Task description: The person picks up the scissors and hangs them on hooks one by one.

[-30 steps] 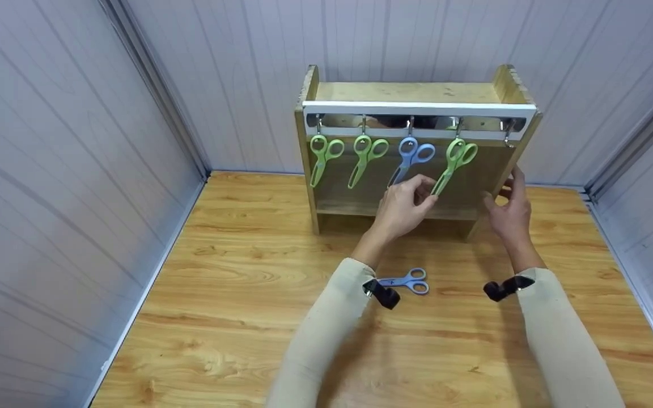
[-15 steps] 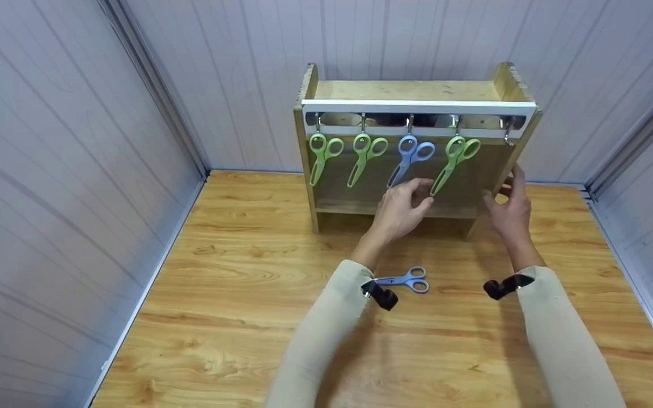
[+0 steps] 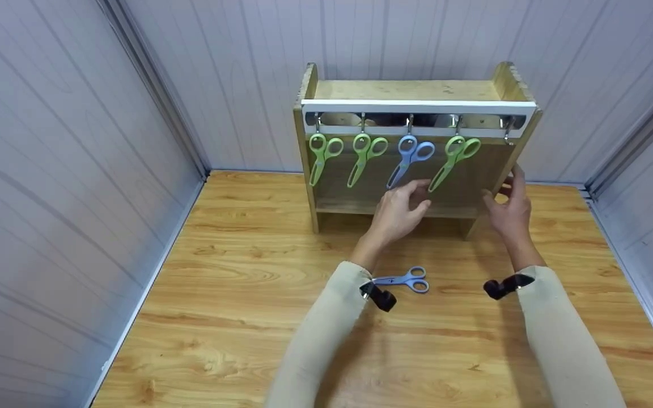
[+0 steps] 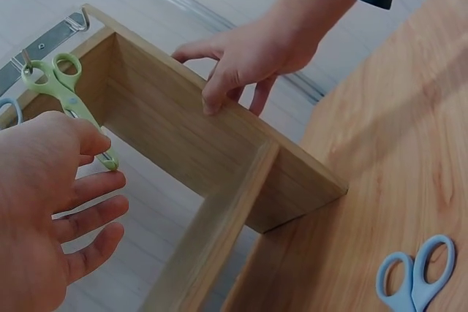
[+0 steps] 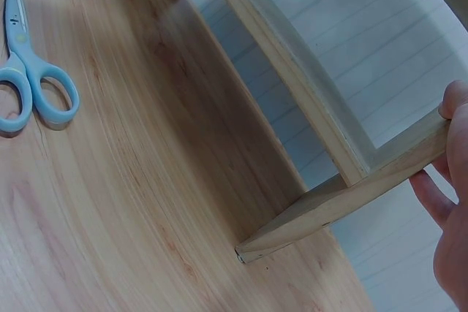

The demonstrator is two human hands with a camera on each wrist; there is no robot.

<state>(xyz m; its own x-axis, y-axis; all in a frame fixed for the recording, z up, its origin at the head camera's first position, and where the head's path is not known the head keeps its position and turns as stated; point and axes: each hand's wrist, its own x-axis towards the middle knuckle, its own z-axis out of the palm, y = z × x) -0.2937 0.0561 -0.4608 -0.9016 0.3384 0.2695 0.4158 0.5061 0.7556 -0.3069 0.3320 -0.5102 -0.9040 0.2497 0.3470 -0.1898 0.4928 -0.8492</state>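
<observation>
In the head view, my left hand [image 3: 397, 214] is just under the hanging green scissors [image 3: 445, 168], thumb and fingers spread apart and gripping nothing. From the left wrist, its fingers look loosely extended near the tip of those scissors [image 4: 79, 107]; contact is hard to tell. My right hand [image 3: 511, 215] holds the right side panel of a wooden shelf [image 3: 514, 158], thumb in front and fingers behind. To the left, blue scissors [image 3: 403, 164] and two more green scissors [image 3: 360, 164] hang from hooks. Another pair of blue scissors [image 3: 399, 280] lies on the wooden surface.
A white-edged hook rail [image 3: 417, 105] runs across the shelf's upper front, with a bare metal hook [image 3: 508, 131] at its right end. The shelf stands on a wood-grain surface [image 3: 236, 294] near the back wall [image 3: 258, 85]. Pale panels rise on both sides.
My left fingers have let go of the tip of the rightmost green scissors and drawn slightly down and left. Those scissors now hang freely. The right hand stays on the shelf.
</observation>
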